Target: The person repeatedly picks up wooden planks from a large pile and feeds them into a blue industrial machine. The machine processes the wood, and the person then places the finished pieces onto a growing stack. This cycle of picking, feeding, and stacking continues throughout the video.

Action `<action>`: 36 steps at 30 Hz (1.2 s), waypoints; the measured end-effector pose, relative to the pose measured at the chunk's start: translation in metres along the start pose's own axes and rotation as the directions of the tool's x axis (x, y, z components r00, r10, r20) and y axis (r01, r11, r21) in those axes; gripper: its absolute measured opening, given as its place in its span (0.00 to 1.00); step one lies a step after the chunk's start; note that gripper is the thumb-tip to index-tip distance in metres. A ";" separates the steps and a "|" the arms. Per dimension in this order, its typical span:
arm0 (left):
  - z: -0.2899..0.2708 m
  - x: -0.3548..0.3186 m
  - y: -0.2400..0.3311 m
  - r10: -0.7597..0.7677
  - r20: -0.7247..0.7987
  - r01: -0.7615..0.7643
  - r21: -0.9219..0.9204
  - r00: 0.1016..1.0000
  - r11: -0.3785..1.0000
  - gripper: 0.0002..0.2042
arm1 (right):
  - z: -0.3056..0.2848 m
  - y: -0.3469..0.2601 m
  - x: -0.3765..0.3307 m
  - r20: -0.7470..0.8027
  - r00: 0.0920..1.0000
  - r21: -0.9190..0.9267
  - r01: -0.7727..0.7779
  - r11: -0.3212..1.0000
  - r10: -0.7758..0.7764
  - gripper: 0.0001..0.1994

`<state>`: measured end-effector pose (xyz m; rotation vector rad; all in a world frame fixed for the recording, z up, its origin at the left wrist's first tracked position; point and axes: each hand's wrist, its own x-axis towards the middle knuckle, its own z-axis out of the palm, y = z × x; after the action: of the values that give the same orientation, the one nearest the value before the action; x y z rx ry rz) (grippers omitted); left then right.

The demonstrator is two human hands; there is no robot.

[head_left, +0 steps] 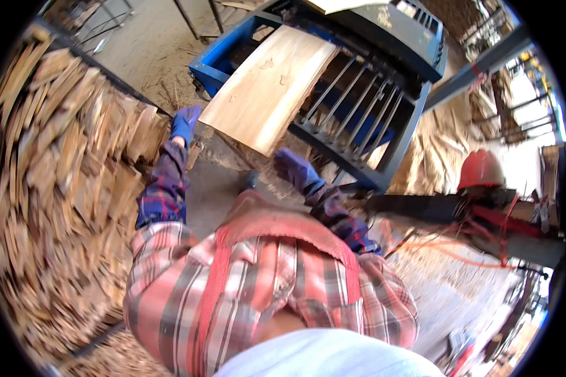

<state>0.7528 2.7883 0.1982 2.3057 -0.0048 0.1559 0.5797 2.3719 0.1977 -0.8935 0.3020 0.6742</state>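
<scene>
A wide, pale wooden board with rough side edges and a few knots lies slanted on a blue-framed machine with metal rollers. Its near end juts out past the frame toward me. My left hand, in a blue glove, is beside the board's near left corner, fingers reaching forward; whether it touches the wood is hard to make out. Just off the near right corner, my right hand, also gloved in blue, is open with fingers stretched out and nothing in it.
A tall stack of rough wood pieces rises close on my left. To the right, a red-topped rounded thing sits by a dark beam with orange cords. Wood debris litters the floor behind the machine.
</scene>
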 end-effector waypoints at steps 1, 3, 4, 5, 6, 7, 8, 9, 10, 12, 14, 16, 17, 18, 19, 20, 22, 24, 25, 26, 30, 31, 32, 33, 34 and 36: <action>0.011 0.026 0.005 -0.109 0.131 0.119 -0.075 0.985 0.990 0.26 | 0.008 -0.004 0.022 0.019 0.999 0.025 0.037 0.999 -0.038 0.18; 0.021 0.057 -0.007 -0.344 0.401 0.473 -0.288 0.849 0.832 0.29 | 0.035 0.003 0.048 -0.133 0.981 0.197 0.165 0.966 -0.141 0.21; 0.036 0.051 0.036 -0.220 0.517 0.482 -0.452 0.827 0.751 0.29 | 0.038 0.005 0.056 -0.264 0.938 0.202 0.282 0.938 -0.225 0.22; 0.041 0.047 0.023 -0.174 0.433 0.370 -0.422 0.884 0.828 0.27 | 0.054 0.007 0.065 -0.336 0.897 0.188 0.363 0.913 -0.287 0.23; 0.048 0.048 0.009 -0.109 0.350 0.247 -0.381 0.931 0.891 0.25 | 0.068 0.006 0.077 -0.405 0.844 0.165 0.446 0.880 -0.351 0.24; 0.058 0.036 0.023 -0.145 0.294 0.280 -0.491 0.945 0.825 0.21 | 0.077 0.008 0.084 -0.518 0.745 0.105 0.543 0.833 -0.421 0.23; 0.066 0.029 0.025 -0.194 0.286 0.324 -0.534 0.938 0.781 0.20 | 0.082 0.011 0.085 -0.606 0.632 0.027 0.624 0.781 -0.483 0.22; 0.072 0.031 0.025 -0.251 0.274 0.368 -0.582 0.928 0.725 0.19 | 0.084 0.009 0.088 -0.672 0.510 -0.066 0.681 0.730 -0.537 0.20; 0.073 0.033 0.033 -0.242 0.281 0.365 -0.583 0.929 0.726 0.18 | 0.094 -0.006 0.081 -0.689 0.478 -0.131 0.657 0.743 -0.544 0.19; 0.070 0.047 0.053 -0.219 0.296 0.357 -0.583 0.930 0.730 0.17 | 0.095 -0.025 0.077 -0.659 0.505 -0.091 0.681 0.726 -0.557 0.18; 0.078 0.070 0.074 -0.197 0.265 0.323 -0.617 0.944 0.717 0.17 | 0.075 -0.037 0.095 -0.675 0.494 -0.093 0.681 0.727 -0.549 0.20; 0.094 0.099 0.077 -0.200 0.316 0.357 -0.590 0.927 0.724 0.15 | 0.054 -0.050 0.112 -0.677 0.488 -0.058 0.711 0.701 -0.551 0.21; 0.102 0.119 0.076 -0.154 0.298 0.310 -0.600 0.942 0.737 0.15 | 0.049 -0.057 0.123 -0.680 0.488 -0.034 0.724 0.689 -0.547 0.21; 0.108 0.136 0.080 -0.113 0.279 0.265 -0.604 0.954 0.751 0.15 | 0.053 -0.072 0.131 -0.678 0.463 -0.044 0.749 0.662 -0.570 0.22; 0.111 0.149 0.088 -0.062 0.268 0.219 -0.607 0.961 0.764 0.14 | 0.046 -0.084 0.132 -0.673 0.468 -0.109 0.703 0.703 -0.573 0.23; 0.110 0.161 0.109 -0.051 0.318 0.236 -0.579 0.947 0.780 0.14 | 0.024 -0.091 0.135 -0.705 0.453 -0.231 0.581 0.781 -0.546 0.26; 0.119 0.179 0.124 -0.029 0.274 0.202 -0.631 0.961 0.749 0.13 | 0.040 -0.122 0.132 -0.627 0.433 -0.398 0.538 0.743 -0.648 0.40; 0.122 0.183 0.114 -0.022 0.300 0.221 -0.650 0.954 0.727 0.13 | 0.038 -0.114 0.135 -0.466 0.350 -0.785 0.259 0.562 -0.813 0.47; 0.122 0.184 0.106 -0.021 0.315 0.233 -0.654 0.949 0.719 0.13 | 0.051 -0.114 0.130 -0.359 0.337 -0.906 0.098 0.411 -0.870 0.50; 0.126 0.185 0.089 -0.079 0.370 0.315 -0.638 0.926 0.702 0.14 | 0.063 -0.111 0.116 -0.302 0.474 -0.945 -0.034 0.326 -0.827 0.55; 0.134 0.177 0.086 -0.023 0.337 0.216 -0.547 0.941 0.809 0.17 | 0.047 -0.094 0.117 -0.183 0.386 -0.983 -0.044 0.180 -0.904 0.52; 0.135 0.179 0.089 -0.027 0.341 0.226 -0.558 0.940 0.799 0.18 | 0.043 -0.094 0.120 -0.179 0.369 -0.984 -0.056 0.171 -0.912 0.51; 0.136 0.182 0.091 -0.031 0.345 0.235 -0.568 0.938 0.788 0.18 | 0.039 -0.095 0.123 -0.176 0.352 -0.984 -0.069 0.162 -0.919 0.50; 0.135 0.185 0.092 -0.017 0.340 0.210 -0.539 0.940 0.816 0.19 | 0.040 -0.098 0.123 -0.175 0.348 -0.984 -0.068 0.162 -0.921 0.49; 0.134 0.190 0.092 -0.003 0.337 0.184 -0.508 0.942 0.841 0.20 | 0.041 -0.101 0.124 -0.176 0.343 -0.984 -0.067 0.163 -0.923 0.48; 0.140 0.191 0.093 0.005 0.267 0.143 -0.531 0.964 0.836 0.21 | 0.044 -0.105 0.124 -0.177 0.320 -0.984 -0.061 0.166 -0.931 0.47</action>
<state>0.9526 2.6312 0.1955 1.7299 -0.0881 -0.1709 0.7407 2.4115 0.2263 -2.3659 0.3931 -0.5821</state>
